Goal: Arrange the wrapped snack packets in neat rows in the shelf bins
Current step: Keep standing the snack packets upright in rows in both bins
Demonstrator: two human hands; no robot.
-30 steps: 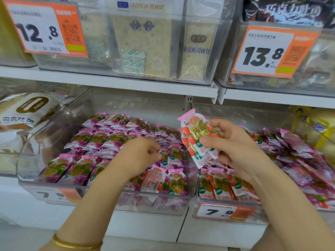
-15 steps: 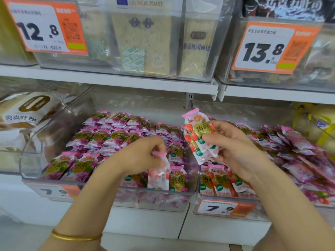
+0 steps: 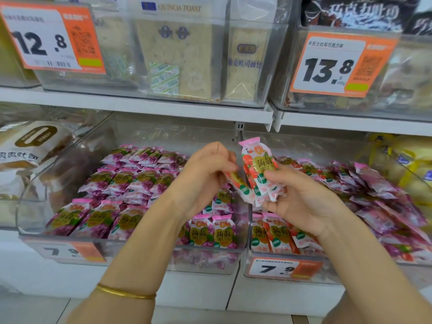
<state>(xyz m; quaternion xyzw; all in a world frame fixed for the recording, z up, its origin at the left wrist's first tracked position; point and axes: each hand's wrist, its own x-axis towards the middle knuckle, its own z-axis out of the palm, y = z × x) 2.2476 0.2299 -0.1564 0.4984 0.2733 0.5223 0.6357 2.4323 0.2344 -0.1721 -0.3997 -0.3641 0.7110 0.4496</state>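
Observation:
My right hand (image 3: 301, 199) holds a small stack of red-and-white strawberry snack packets (image 3: 258, 169) upright above the gap between two clear bins. My left hand (image 3: 205, 174) pinches another red packet (image 3: 237, 183) and brings it against that stack. Below my left hand, the left bin (image 3: 145, 253) holds rows of purple grape packets (image 3: 131, 178). The right bin (image 3: 280, 256) has red packets (image 3: 273, 232) standing at its front left and a loose heap of pink packets (image 3: 374, 190) behind and to the right.
Price tags (image 3: 284, 268) marked 7.9 hang on both bin fronts. The shelf (image 3: 145, 106) above carries clear bins of quinoa toast (image 3: 177, 57) with tags 12.8 and 13.8. Bread packs (image 3: 28, 146) lie in the bin at far left, yellow packs (image 3: 411, 164) at far right.
My left hand lifted a red packet out of the left bin's front and carried it up and right to the stack in my right hand.

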